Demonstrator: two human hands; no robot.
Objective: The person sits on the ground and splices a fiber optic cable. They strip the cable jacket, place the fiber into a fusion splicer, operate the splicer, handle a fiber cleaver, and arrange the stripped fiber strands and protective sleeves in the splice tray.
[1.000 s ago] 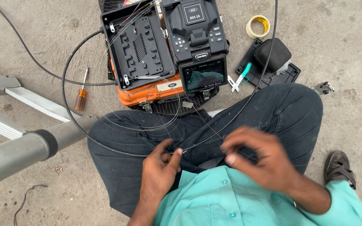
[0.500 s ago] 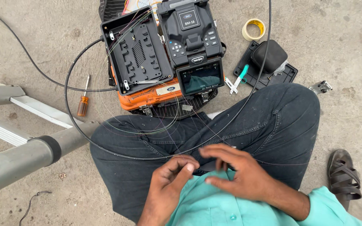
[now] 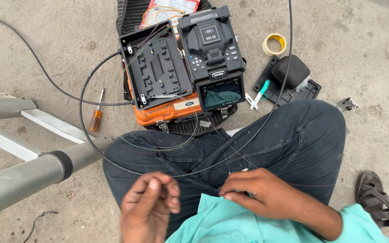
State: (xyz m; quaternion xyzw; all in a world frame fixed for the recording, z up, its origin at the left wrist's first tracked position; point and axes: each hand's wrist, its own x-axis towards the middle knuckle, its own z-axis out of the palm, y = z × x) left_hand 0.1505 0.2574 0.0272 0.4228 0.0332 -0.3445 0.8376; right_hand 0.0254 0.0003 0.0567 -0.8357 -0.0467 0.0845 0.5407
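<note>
I sit on the ground with my knees in dark jeans (image 3: 293, 139). My left hand (image 3: 151, 204) is raised over my lap, blurred, its fingertips pinched together; I cannot make out a strand in it. My right hand (image 3: 262, 195) rests at the hem of my teal shirt (image 3: 230, 225), pinching a thin fibre (image 3: 230, 150) that runs up towards the black splice tray (image 3: 158, 67). A black fusion splicer (image 3: 214, 54) with a lit screen sits beside the tray on an orange case (image 3: 172, 112). A black cable (image 3: 84, 112) loops from the tray across my lap.
An orange-handled screwdriver (image 3: 96, 118) lies left of the case. A tape roll (image 3: 274, 43), a black pouch on a lid (image 3: 293, 72), a teal-handled tool (image 3: 261, 93) and a metal clip (image 3: 346, 104) lie to the right. Grey ladder rails (image 3: 23, 175) cross the left. A sandal (image 3: 374, 198) is at the right.
My hands, apart on the cable, met over my lap. The left hand has now pulled back towards me and to the left, while the right stays at the shirt hem.
</note>
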